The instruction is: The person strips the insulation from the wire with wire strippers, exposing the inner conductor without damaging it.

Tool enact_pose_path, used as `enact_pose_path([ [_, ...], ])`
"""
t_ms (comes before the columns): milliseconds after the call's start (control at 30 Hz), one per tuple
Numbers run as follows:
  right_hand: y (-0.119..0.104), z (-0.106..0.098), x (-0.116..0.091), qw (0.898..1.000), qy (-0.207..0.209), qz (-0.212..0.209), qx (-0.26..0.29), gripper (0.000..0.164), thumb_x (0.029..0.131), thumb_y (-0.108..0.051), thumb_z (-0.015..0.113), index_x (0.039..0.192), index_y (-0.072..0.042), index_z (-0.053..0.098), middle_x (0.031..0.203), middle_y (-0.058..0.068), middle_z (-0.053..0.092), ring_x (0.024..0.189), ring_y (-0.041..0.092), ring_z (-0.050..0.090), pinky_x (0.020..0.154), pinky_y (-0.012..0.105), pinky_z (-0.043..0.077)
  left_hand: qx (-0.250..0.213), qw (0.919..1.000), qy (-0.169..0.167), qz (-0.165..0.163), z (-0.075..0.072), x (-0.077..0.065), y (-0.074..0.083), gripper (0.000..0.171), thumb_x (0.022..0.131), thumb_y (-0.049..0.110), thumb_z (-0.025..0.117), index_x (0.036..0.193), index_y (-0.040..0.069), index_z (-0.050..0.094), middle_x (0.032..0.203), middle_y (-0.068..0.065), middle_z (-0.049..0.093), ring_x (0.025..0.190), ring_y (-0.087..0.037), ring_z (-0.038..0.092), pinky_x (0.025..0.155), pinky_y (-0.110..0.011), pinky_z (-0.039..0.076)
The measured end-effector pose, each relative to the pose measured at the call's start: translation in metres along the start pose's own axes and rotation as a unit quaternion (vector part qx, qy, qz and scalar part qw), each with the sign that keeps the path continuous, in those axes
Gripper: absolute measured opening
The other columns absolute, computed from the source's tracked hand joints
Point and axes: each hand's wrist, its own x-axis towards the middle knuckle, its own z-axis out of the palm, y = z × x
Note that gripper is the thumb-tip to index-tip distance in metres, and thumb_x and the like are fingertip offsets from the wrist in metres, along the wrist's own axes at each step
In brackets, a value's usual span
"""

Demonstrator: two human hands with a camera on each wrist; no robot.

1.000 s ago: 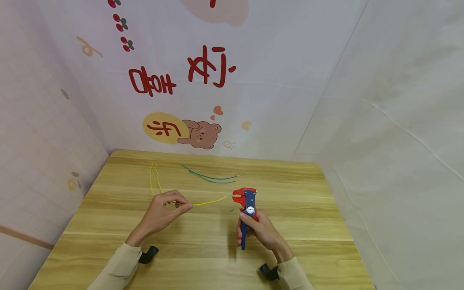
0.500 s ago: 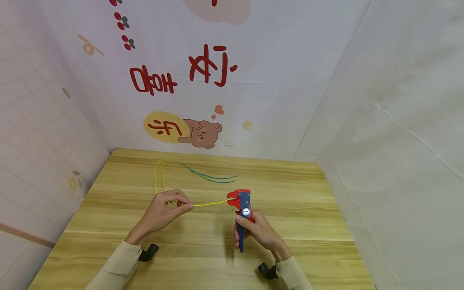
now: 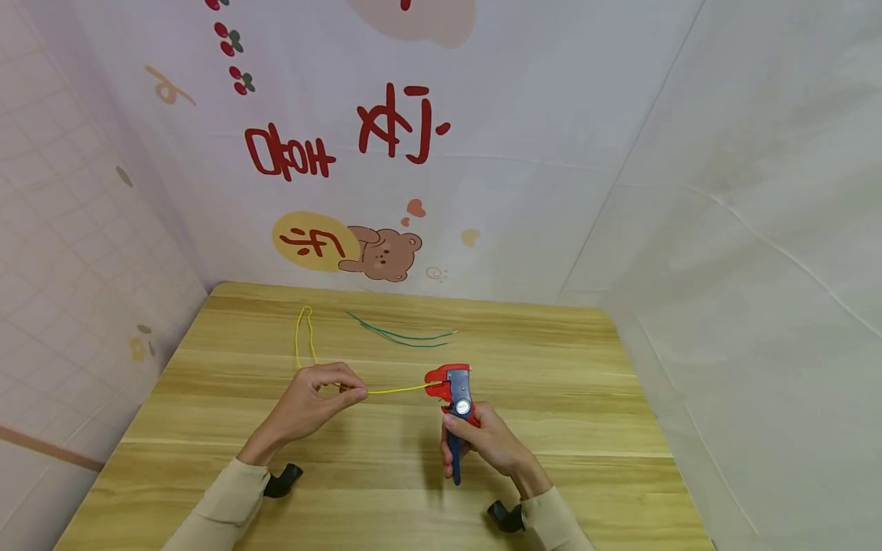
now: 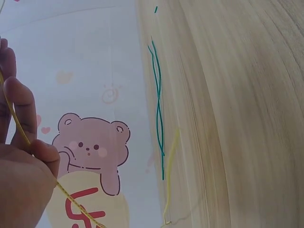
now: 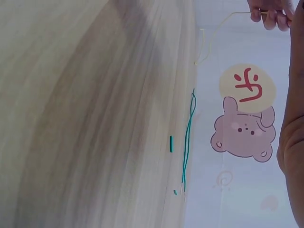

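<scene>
My left hand pinches a yellow wire between thumb and fingers, a short way back from its right end. The rest of that wire loops away behind the hand towards the back of the table; in the left wrist view the yellow wire runs across the fingers. My right hand grips a red and blue wire stripper upright by its handles, thumb at the front. The wire's right end reaches into the stripper's red jaws, where its tip is hidden.
Green wires with bared ends lie at the back of the wooden table. Short green offcuts lie near them, one offcut larger in the right wrist view. A printed cloth wall stands behind the table.
The wire stripper has moved left and slightly towards me, and its jaws have come around the end of the yellow wire. The left hand has stayed nearly still.
</scene>
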Motion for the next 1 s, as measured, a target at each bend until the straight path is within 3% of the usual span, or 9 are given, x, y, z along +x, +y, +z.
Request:
enact_pose_path([
  [167,0.0005,0.0012,-0.0003,1.0,0.001,-0.004,-0.001,0.046,0.124,-0.018,0.045,0.103,0.023,0.054,0.083,0.053,0.048,0.071,0.011,0.08,0.07,0.035,0.07,-0.009,0.9999,-0.008,0.009,-0.0001,-0.0002,-0.0006,0.023,0.106,0.006,0.079,0.106,0.028,0.086,0.103,0.003,0.083,0.097,-0.009,0.074,0.092,-0.028,0.06],
  [367,0.0013,0.0019,-0.0011,1.0,0.002,-0.005,0.0,0.046,0.123,-0.017,0.046,0.101,0.022,0.055,0.081,0.053,0.047,0.069,0.011,0.079,0.068,0.036,0.07,-0.027,0.9992,-0.022,0.019,0.0009,-0.0006,-0.0012,0.023,0.106,0.003,0.077,0.106,0.025,0.086,0.103,-0.009,0.083,0.096,-0.01,0.074,0.089,-0.028,0.061],
  [1000,0.0054,0.0042,-0.0014,0.999,0.023,-0.004,-0.022,0.044,0.122,-0.015,0.05,0.096,0.02,0.057,0.071,0.047,0.048,0.058,0.008,0.071,0.058,0.033,0.066,-0.03,0.9989,-0.035,-0.01,-0.0004,-0.0022,-0.0011,0.02,0.107,0.008,0.078,0.106,0.025,0.088,0.107,-0.002,0.084,0.098,-0.009,0.074,0.087,-0.028,0.062],
])
